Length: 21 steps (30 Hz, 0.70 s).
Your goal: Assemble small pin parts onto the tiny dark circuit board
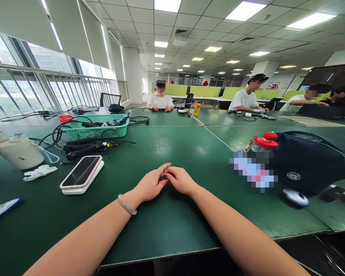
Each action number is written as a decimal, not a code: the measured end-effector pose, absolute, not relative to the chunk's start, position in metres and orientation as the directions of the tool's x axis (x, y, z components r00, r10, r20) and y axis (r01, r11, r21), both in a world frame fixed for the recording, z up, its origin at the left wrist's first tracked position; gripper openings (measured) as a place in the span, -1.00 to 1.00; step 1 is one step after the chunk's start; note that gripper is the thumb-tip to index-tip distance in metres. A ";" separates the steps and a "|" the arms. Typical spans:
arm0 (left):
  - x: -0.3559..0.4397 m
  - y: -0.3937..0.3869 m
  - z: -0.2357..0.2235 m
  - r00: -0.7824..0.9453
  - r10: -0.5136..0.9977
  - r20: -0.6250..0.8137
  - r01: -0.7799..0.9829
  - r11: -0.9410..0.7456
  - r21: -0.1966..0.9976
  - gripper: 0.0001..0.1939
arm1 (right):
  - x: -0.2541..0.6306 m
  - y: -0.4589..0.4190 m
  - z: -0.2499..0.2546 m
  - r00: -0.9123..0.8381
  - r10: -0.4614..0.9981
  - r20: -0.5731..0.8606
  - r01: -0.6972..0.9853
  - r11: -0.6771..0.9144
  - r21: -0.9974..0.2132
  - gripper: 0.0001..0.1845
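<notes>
Head: left fingers (162,169) and right fingers (174,176) nearly closed on small object (162,176)

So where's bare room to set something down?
Bare green tabletop lies between the left hand and phone, and between the right forearm and mouse. It's crowded around the basket and black bundle, and beside the dark bag.

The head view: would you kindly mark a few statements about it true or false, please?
1. Something small and dark shows between the left hand and the right hand. True.
2. The bracelet is on the right wrist. False: the bracelet is on the left one.
3. The phone lies in the green basket. False: the phone lies on a white slab.
4. The mouse lies beside the bag. True.
</notes>
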<state>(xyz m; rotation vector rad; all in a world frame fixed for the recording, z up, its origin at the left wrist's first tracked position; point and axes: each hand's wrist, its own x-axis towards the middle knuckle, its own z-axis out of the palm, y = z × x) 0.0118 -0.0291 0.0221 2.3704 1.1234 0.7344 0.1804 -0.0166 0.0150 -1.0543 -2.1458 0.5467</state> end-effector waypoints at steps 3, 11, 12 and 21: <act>0.011 -0.029 0.022 0.540 0.790 0.289 0.571 -0.597 0.564 -0.40 | 0.181 -0.018 0.017 -0.454 0.810 0.370 0.539 0.581 -0.610 -0.77; 0.011 -0.031 0.028 0.549 0.786 0.282 0.585 -0.604 0.541 -0.39 | 0.181 -0.016 0.015 -0.482 0.792 0.375 0.547 0.606 -0.577 -0.73; 0.012 -0.031 0.028 0.551 0.785 0.283 0.590 -0.607 0.532 -0.39 | 0.181 -0.016 0.015 -0.485 0.791 0.373 0.549 0.607 -0.574 -0.72; 0.012 -0.031 0.026 0.557 0.778 0.290 0.611 -0.621 0.491 -0.42 | 0.180 -0.017 0.014 -0.497 0.784 0.372 0.557 0.617 -0.556 -0.72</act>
